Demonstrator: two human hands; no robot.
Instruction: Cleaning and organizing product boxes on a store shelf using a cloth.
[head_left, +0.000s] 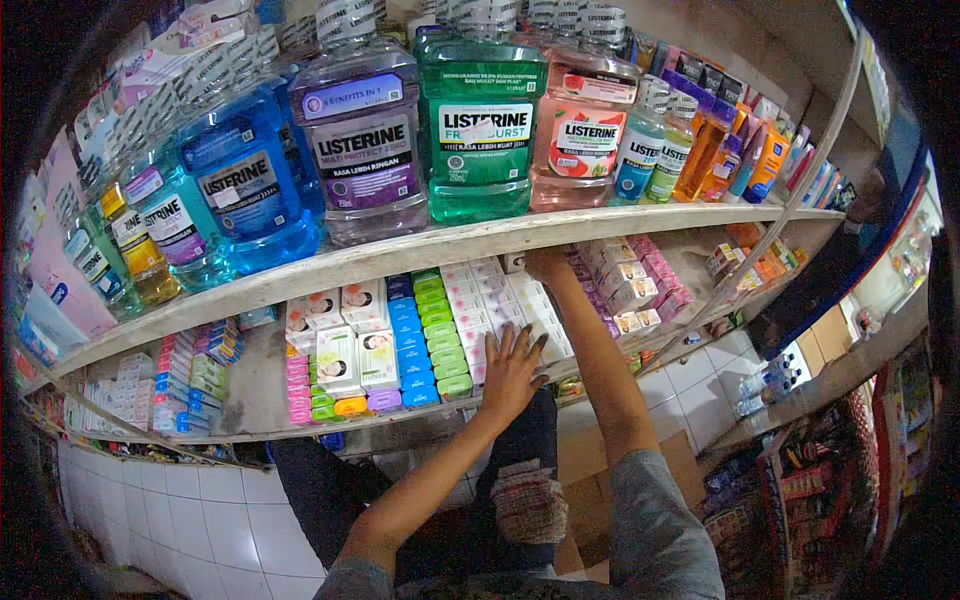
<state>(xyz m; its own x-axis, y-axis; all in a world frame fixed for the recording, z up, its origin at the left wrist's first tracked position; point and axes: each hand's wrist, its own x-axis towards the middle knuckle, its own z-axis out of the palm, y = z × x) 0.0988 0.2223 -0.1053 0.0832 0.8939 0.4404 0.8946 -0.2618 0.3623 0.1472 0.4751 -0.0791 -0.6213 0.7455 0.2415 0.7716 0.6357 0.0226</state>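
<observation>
My left hand (512, 367) lies palm down with its fingers spread over the front part of rows of small white soap-like boxes (466, 304) on the lower shelf. My right hand (547, 265) reaches deep under the upper shelf board (480, 251), at the back of these rows. A white box (514, 262) is right beside its fingers. The fingertips are partly hidden, so I cannot tell whether they grip that box. Left of the white rows stand green boxes (442, 337) and blue boxes (415, 356) in neat columns.
Listerine mouthwash bottles (482, 142) line the upper shelf above my hands. Larger white boxes with a face print (337, 360) are stacked at left. Pink boxes (660, 277) stand right of my right forearm. A folded checked cloth (529, 501) rests on my leg. Water bottles (769, 386) are farther right.
</observation>
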